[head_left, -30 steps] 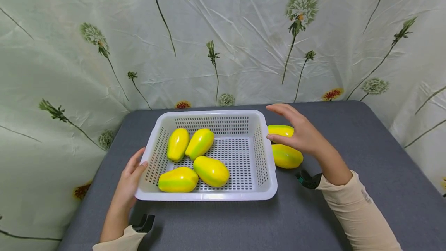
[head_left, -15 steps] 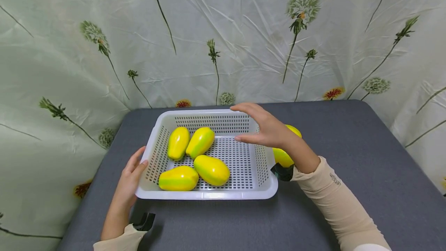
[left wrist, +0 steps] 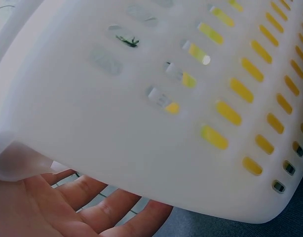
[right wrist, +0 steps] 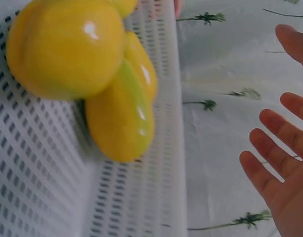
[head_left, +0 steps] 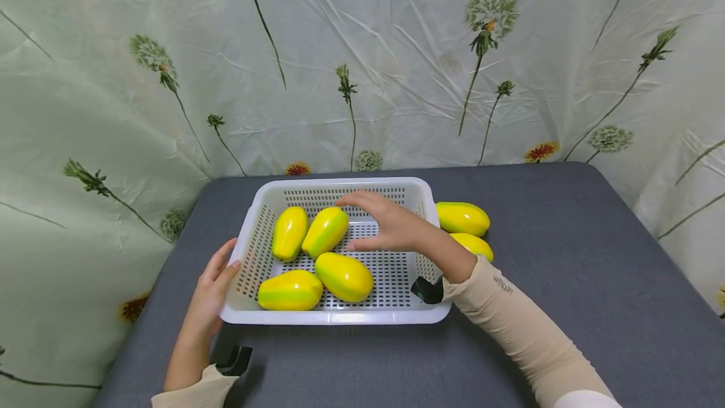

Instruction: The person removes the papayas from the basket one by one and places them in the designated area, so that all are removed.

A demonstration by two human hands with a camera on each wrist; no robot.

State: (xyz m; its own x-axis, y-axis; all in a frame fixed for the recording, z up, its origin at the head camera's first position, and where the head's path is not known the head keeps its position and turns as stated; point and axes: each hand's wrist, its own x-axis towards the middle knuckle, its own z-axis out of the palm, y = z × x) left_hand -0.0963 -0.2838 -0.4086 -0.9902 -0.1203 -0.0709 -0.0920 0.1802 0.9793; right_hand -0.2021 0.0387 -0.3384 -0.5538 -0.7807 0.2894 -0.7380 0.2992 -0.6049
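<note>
Left hand [head_left: 205, 294] is clamped on the basket [head_left: 331, 318] at its left rim; right hand [head_left: 391, 225] is spread over the inside, thumb well apart from fingers, nothing in it. Four fruits [head_left: 290, 233] sit in the basket, bunched toward the left wall; loose fruits [head_left: 464, 218], two of them, lie just beside its right wall, can't tell if touching. Looks like a reach for the rear-right fruit [head_left: 326, 232]: I'd come down from above, wrap its middle, since the glossy skin is probably slick, and brace the basket with the left. Lift above the rim before going sideways; watch the black wrist mount [head_left: 427, 290] near the front-right corner. Basket is close to the table [head_left: 566, 257]'s far edge, curtain [head_left: 396, 68] behind, so don't push back. Best room: right of the loose pair, toward the table's right edge.
</note>
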